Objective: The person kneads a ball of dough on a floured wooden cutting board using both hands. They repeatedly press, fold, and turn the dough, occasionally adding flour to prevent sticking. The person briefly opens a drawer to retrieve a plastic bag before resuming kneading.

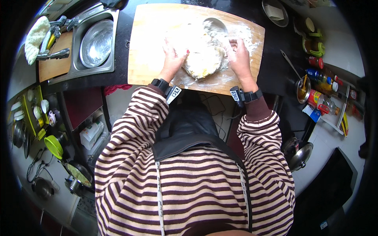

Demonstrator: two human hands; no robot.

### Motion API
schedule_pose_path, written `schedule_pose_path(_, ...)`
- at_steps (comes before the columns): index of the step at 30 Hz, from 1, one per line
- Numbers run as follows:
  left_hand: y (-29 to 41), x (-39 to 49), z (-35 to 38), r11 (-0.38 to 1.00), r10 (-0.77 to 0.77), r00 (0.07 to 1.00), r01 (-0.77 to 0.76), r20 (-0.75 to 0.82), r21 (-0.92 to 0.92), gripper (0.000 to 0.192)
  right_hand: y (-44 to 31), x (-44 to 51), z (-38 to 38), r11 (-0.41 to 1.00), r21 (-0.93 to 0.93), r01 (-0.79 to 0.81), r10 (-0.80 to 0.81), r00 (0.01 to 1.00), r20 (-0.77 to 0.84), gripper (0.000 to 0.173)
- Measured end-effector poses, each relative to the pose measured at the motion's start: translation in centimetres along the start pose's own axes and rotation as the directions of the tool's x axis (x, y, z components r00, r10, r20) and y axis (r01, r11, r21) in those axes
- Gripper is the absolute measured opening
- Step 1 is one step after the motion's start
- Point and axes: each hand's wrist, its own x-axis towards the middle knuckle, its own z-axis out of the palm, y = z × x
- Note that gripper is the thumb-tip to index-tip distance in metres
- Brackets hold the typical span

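Observation:
On a floured wooden board lies a rough lump of dough, pale with yellow patches. Glare washes out much of the board and the dough's far side. My left hand is at the left side of the dough, fingers apart and nothing seen in it. Curled fingers on my right hand are at the dough's right side. Just beyond them is a rounded, shiny metal utensil streaked with white; whether the right hand grips it is unclear. Loose flour is scattered at the board's right.
A steel sink at the left holds a metal basin. To the right, a small metal bowl stands near several bottles, including a red-labelled one. A metal dish sits at the back right. Cables hang below the counter.

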Motion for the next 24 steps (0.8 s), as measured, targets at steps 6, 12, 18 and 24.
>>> schedule_pose_path(6,0.3,-0.1,0.2,0.992,-0.123,0.992,0.124,0.021,-0.018,0.082,-3.0,1.5,3.5,0.99,-0.108,0.086,-0.083,0.996,0.028,0.022)
schedule_pose_path(12,1.4,0.6,-0.5,0.998,-0.042,0.999,0.041,-0.004,-0.057,0.078,-4.4,2.8,5.3,0.924,-0.252,0.287,-0.275,0.958,0.082,0.022)
schedule_pose_path(18,2.0,1.4,-1.1,1.0,0.006,1.0,-0.006,-0.001,0.023,0.081,-4.6,3.8,5.6,0.96,-0.204,0.193,-0.176,0.979,0.102,0.02)
schedule_pose_path(24,2.2,3.9,-1.2,0.902,0.1,0.98,-0.162,0.17,0.399,0.084,-3.4,2.5,2.6,0.914,-0.38,0.142,-0.161,0.987,-0.017,0.018)
